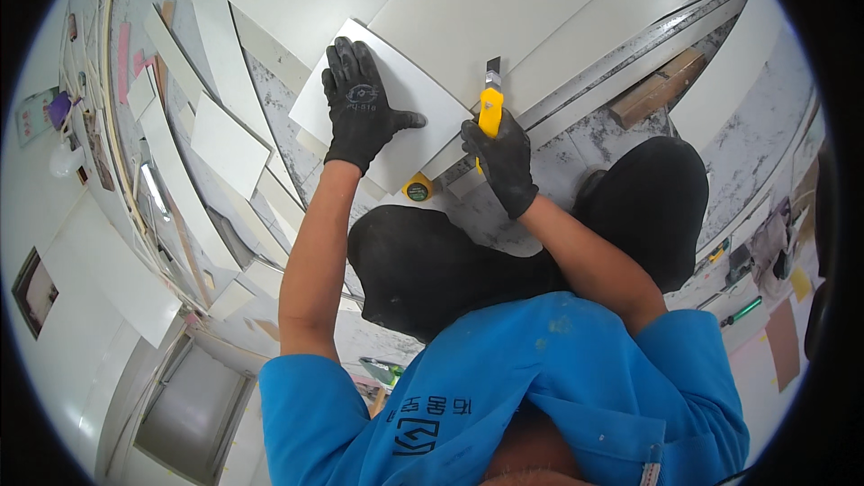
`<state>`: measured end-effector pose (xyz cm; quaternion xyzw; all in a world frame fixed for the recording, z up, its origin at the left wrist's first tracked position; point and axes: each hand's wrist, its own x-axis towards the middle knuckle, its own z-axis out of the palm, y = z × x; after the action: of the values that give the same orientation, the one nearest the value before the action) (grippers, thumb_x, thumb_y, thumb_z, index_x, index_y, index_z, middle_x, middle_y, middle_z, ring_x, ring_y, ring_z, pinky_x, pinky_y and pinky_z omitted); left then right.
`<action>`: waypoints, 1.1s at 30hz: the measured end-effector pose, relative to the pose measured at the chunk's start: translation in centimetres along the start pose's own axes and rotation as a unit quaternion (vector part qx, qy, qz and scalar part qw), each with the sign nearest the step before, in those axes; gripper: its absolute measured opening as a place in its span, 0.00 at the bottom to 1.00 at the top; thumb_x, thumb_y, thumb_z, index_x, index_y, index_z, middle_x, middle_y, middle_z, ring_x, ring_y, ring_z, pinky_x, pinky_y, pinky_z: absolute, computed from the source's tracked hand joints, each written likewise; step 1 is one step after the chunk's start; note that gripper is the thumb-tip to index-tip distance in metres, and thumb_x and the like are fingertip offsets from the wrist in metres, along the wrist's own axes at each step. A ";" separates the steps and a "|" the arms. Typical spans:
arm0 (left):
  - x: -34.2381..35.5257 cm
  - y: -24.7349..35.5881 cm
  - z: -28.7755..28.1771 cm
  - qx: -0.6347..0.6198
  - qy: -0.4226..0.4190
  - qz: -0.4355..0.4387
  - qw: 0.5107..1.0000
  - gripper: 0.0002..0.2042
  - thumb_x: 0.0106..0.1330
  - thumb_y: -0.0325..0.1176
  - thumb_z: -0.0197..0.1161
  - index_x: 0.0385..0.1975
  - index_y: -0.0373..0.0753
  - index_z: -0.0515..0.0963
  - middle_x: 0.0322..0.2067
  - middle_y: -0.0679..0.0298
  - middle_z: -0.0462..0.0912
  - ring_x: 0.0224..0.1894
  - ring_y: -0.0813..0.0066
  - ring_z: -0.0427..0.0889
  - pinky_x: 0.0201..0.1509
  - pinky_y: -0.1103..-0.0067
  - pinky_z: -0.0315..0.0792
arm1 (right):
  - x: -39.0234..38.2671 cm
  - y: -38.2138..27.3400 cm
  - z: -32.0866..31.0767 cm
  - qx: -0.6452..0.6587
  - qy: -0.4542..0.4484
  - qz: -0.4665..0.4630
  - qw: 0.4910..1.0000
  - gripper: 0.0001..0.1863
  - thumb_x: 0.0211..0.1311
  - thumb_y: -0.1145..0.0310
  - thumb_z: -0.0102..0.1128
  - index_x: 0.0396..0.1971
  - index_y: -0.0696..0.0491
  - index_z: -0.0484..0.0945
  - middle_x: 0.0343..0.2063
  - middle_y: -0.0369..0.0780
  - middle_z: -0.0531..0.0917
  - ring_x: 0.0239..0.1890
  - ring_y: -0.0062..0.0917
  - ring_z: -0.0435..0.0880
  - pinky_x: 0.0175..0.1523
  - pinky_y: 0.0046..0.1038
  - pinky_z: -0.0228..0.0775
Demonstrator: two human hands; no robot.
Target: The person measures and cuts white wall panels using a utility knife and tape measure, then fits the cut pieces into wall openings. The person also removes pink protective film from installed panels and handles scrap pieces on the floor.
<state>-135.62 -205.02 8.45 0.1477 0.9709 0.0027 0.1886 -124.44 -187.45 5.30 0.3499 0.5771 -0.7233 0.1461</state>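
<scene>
My left hand, in a black glove, lies flat on a small white panel, with the thumb stretched out to the right. The panel rests at an angle on larger pale boards. In my black-gloved right hand is a yellow utility knife, gripped by its handle. Its dark blade points away from me, just past the panel's right corner. Near the panel's lower corner sits a yellow tape measure, between my hands and close to my knee.
A brown wooden block lies at the right beside long pale strips. Several white offcuts and narrow strips are scattered over the marbled floor at the left. A green-handled tool lies at the far right.
</scene>
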 end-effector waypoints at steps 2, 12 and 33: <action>0.3 0.2 -0.1 0.004 -0.006 -0.002 1.000 0.66 0.32 0.63 0.73 0.65 0.24 0.44 0.67 0.37 0.40 0.71 0.44 0.35 0.71 0.57 0.38 | -0.1 -1.7 -0.4 -0.125 0.026 -0.029 0.991 0.17 0.57 0.68 0.60 0.43 0.60 0.69 0.25 0.42 0.77 0.25 0.29 0.80 0.32 0.29 0.73; 0.6 0.9 -0.9 0.004 -0.054 -0.036 0.998 0.64 0.35 0.63 0.72 0.65 0.23 0.44 0.67 0.36 0.39 0.70 0.41 0.35 0.70 0.53 0.37 | 5.8 -10.0 3.3 -0.344 -0.104 -0.373 0.856 0.24 0.63 0.63 0.51 0.54 0.61 0.62 0.27 0.49 0.80 0.27 0.39 0.81 0.34 0.34 0.74; 0.9 1.1 -0.7 -0.012 -0.082 -0.047 0.995 0.65 0.32 0.61 0.74 0.65 0.24 0.45 0.67 0.36 0.39 0.70 0.39 0.34 0.69 0.51 0.35 | 10.9 -7.9 7.6 -0.613 -0.226 -0.299 0.695 0.10 0.58 0.73 0.45 0.35 0.64 0.61 0.22 0.54 0.79 0.27 0.47 0.81 0.32 0.42 0.74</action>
<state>-136.36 -203.68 8.83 0.0990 0.9581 -0.0069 0.2688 -139.61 -190.14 4.36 -0.1823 0.9165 -0.2719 0.2300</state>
